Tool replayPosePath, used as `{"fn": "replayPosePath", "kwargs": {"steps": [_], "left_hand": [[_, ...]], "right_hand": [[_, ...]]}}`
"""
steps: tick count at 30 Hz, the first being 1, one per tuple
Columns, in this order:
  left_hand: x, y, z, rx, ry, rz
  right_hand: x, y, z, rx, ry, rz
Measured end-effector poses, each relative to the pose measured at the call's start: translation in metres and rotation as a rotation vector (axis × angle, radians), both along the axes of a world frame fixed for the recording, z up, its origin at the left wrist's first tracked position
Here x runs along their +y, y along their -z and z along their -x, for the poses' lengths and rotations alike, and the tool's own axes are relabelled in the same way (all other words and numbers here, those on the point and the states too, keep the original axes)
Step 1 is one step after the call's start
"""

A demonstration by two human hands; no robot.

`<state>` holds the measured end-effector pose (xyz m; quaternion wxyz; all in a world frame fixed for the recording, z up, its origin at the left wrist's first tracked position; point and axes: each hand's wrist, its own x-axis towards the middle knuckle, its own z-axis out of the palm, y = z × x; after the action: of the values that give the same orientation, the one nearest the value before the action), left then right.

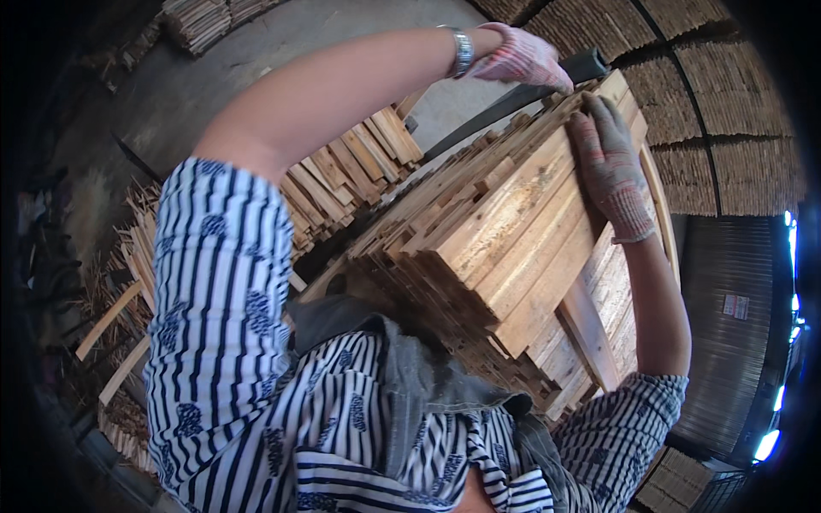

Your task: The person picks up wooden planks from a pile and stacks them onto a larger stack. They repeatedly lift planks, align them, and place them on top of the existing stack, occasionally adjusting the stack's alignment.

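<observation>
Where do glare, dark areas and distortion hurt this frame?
Head view: bright strips at the right rim blow out; head view: corners go black, far left dim and hard to read; head view: straps on the wood stacks bow; head view: boards beside the right hand catch a pale sheen.

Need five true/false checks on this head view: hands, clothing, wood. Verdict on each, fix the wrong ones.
1. Both the left hand and the right hand wear gloves. True.
2. The silver band is worn on the right wrist. False: it is on the left wrist.
3. The right hand lies against the near stack of boards. True.
4. The sleeves are plain red. False: they are white with dark stripes and dark patterned patches.
5. More stacked wood stands at the upper right of the picture. True.
</observation>
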<state>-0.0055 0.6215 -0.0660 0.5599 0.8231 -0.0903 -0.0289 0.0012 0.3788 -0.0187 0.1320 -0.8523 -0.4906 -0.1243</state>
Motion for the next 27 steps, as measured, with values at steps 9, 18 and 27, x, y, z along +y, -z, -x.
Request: {"fn": "replayPosePath", "kwargs": {"steps": [9, 18, 27], "left_hand": [[-0.021, 0.025, -0.078, -0.138, 0.105, 0.311], [-0.024, 0.024, -0.124, -0.316, 0.136, 0.045], [-0.021, 0.005, -0.100, -0.416, -0.165, -0.134]], "right_hand": [[-0.002, -0.006, 0.008, -0.006, 0.029, -0.015], [-0.013, -0.006, 0.011, 0.036, 0.080, 0.032], [-0.016, -0.006, 0.010, 0.008, 0.088, 0.064]]}}
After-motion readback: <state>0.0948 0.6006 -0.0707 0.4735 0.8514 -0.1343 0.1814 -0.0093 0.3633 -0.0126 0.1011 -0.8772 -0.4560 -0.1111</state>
